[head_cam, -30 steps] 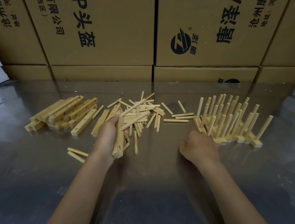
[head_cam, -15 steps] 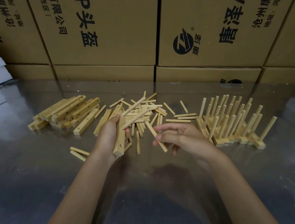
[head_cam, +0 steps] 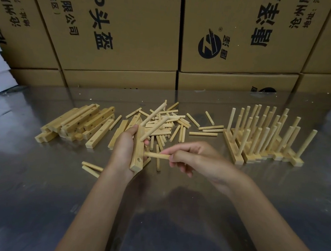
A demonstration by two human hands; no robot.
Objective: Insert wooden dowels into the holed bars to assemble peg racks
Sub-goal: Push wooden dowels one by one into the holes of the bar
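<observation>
The left hand [head_cam: 125, 150] is gripping a pale square-section wooden bar with round drilled holes [head_cam: 137, 153], holding it raised above the shiny grey metal surface [head_cam: 34, 194], its near end pointing toward the person. Two light round wooden dowels [head_cam: 154, 114] are already sticking out of the bar's far part, slanting up and to the right. One open hole is showing near the bar's lower end. The right hand [head_cam: 195, 160] is pinching a short pale cylindrical dowel [head_cam: 157, 155] between thumb and fingertips, lying level with its tip touching the side of the bar. Behind the hands a loose heap of dowels [head_cam: 172, 126] is lying on the surface, with a stack of unfilled holed bars [head_cam: 85, 122] to its left and finished peg racks with upright pegs [head_cam: 263, 138] standing to its right.
</observation>
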